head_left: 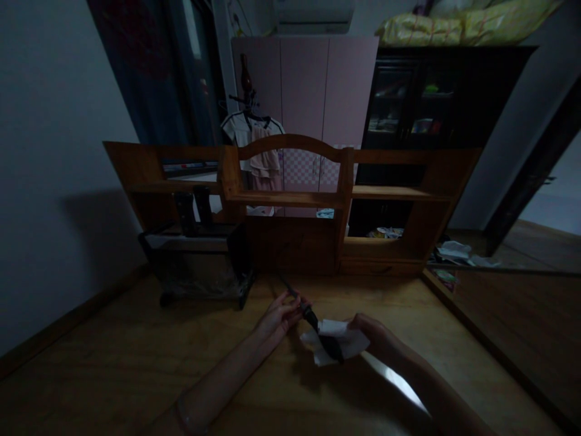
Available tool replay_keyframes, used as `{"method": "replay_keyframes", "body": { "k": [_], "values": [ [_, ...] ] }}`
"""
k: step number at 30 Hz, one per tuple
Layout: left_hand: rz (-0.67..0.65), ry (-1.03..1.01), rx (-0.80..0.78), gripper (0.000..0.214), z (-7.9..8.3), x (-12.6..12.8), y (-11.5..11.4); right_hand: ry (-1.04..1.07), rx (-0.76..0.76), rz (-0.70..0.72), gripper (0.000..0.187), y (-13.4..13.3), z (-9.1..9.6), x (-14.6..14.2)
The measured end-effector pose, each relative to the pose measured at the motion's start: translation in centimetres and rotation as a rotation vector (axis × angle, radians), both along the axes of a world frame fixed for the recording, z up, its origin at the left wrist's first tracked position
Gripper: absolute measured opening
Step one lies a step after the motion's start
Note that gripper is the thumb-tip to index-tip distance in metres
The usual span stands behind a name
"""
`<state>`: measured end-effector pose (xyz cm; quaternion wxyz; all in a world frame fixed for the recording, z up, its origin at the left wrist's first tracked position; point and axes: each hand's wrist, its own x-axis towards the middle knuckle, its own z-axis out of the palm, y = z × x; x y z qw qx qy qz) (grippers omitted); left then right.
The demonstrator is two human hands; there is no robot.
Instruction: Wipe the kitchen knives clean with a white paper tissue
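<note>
Pinching a dark strap (313,318), left hand (279,315); right hand (374,333) holds white tissue (349,342).

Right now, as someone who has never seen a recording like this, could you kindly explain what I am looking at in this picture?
There is no machine here: a person works with two bare hands. The single picture comes from a camera worn on their head, looking forward and down, so both forearms reach in from the bottom edge. The left hand pinches a dark narrow object; the light is too dim to tell what it is. The right hand holds a white tissue wrapped around that object's lower end. Both hands are over a wooden tabletop. At its back stands a wooden shelf unit, with a dark rack in front of its left part and some loose papers off to the right.
</note>
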<state>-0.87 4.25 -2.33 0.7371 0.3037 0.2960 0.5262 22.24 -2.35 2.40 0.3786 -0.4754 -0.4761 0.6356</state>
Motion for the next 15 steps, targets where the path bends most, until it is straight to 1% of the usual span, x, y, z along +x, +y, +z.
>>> {"method": "replay_keyframes", "body": {
  "k": [3, 7, 12, 15],
  "values": [
    [-0.002, -0.007, 0.012, 0.024, 0.3, -0.1, -0.1, -0.024, -0.028, -0.050, 0.016, -0.1, 0.1, 0.4],
    [0.011, -0.005, -0.006, 0.021, 0.6, -0.1, -0.2, -0.087, 0.004, -0.080, 0.016, -0.2, 0.2, 1.0],
    [0.011, -0.002, -0.007, 0.024, 0.9, 0.0, -0.4, -0.162, 0.044, 0.026, 0.019, -0.2, 0.0, 2.3],
    [0.017, 0.024, -0.030, 0.028, 1.1, 0.1, -0.5, -0.239, 0.110, 0.018, 0.022, 0.2, 0.0, 3.3]
  ]
}}
